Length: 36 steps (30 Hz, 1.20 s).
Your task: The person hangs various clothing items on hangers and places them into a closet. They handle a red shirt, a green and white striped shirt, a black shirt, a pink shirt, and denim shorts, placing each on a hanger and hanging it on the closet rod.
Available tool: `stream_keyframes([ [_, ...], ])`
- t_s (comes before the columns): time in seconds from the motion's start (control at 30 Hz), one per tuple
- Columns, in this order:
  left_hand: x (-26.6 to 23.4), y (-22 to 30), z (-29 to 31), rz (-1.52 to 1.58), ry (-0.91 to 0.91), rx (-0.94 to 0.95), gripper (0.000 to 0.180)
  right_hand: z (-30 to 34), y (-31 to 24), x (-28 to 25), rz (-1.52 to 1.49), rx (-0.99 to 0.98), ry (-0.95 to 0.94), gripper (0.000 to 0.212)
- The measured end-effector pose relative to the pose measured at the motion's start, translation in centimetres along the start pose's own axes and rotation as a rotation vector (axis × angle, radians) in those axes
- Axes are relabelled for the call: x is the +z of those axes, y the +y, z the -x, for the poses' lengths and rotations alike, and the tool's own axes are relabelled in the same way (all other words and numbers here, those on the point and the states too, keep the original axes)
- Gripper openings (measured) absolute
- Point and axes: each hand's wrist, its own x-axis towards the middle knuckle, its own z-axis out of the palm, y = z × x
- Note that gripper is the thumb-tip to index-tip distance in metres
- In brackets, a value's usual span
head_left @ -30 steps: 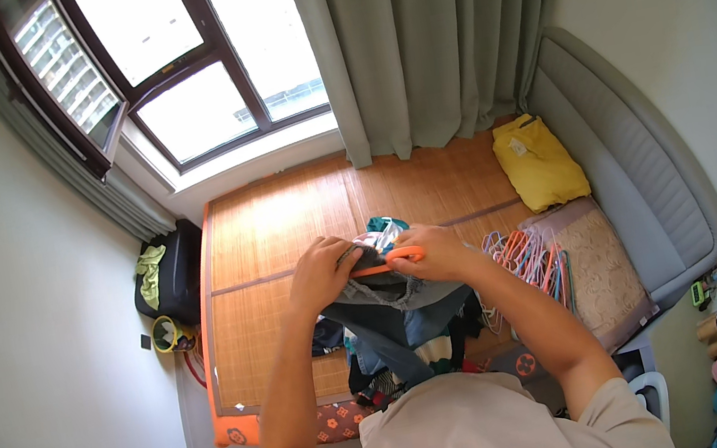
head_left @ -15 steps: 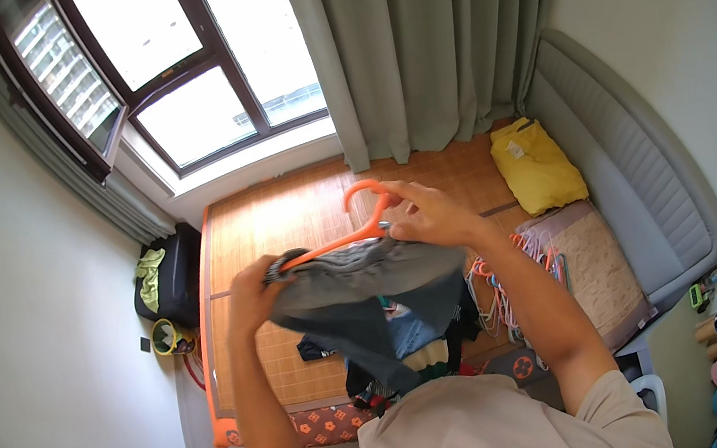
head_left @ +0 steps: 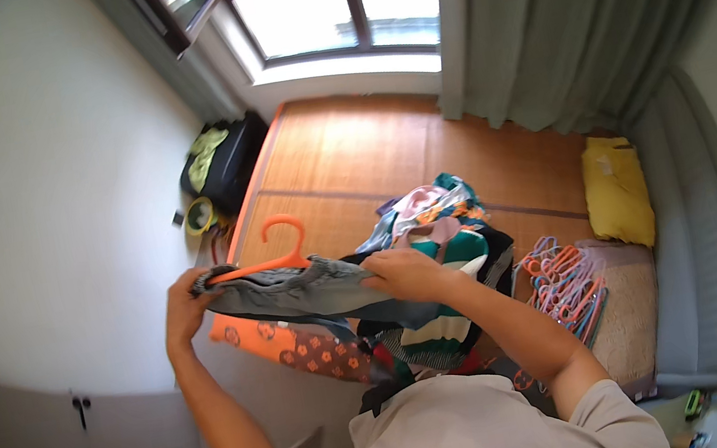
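Note:
I hold a pair of grey trousers or shorts (head_left: 294,295) by the gathered waistband, up in front of me. My left hand (head_left: 188,312) is closed on the left end of the waistband, where one arm of an orange hanger (head_left: 291,258) is tucked in. The hanger's hook points up, free of both hands. My right hand (head_left: 408,275) pinches the waistband's right side. The garment's lower part is mostly hidden. Behind and below my right hand lies a heap of mixed clothes (head_left: 439,243) on the bed.
A woven mat (head_left: 335,146) covers the bed. To the right lie several coloured hangers (head_left: 565,279), a yellow folded cloth item (head_left: 616,190) and a grey padded headboard (head_left: 696,232). Beyond the bed's left edge stand a black case (head_left: 238,164) and a yellow bin (head_left: 200,216).
My right hand has left the hanger's neck and now grips the waistband farther right. The waistband is stretched between both hands. My view has turned, so the room sits differently.

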Motion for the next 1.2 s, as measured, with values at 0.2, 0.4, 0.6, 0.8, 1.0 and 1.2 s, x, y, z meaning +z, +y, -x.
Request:
stream_keyframes([
  [0.2, -12.2, -2.5, 8.6, -0.250, 0.343, -0.071, 0.038, -6.8, -7.8, 5.9, -0.453, -0.077, -0.209, 0.032],
  [0.4, -16.5, -2.4, 7.0, -0.370, 0.501, -0.070, 0.033, -13.1, -10.5, 12.5, -0.685, 0.007, -0.257, 0.032],
  [0.6, -10.3, -16.7, -6.6, -0.285, 0.298, -0.042, 0.034, -18.4, -1.0, 20.3, -0.614, 0.303, -0.125, 0.032],
  [0.8, 5.3, -36.0, -16.4, -0.066, 0.100, -0.076, 0.036, -19.4, 14.1, 31.2, -0.512, 0.673, -0.062, 0.029],
  [1.0, 23.5, -50.0, -15.3, -0.394, 0.005, -0.106, 0.067, -20.8, 30.2, 42.0, -0.214, 0.795, -0.115, 0.027],
  [1.2, 33.3, -49.3, -10.4, -0.402, -0.584, -0.378, 0.086, -18.8, 35.2, 45.5, -0.140, 0.938, -0.001, 0.031],
])
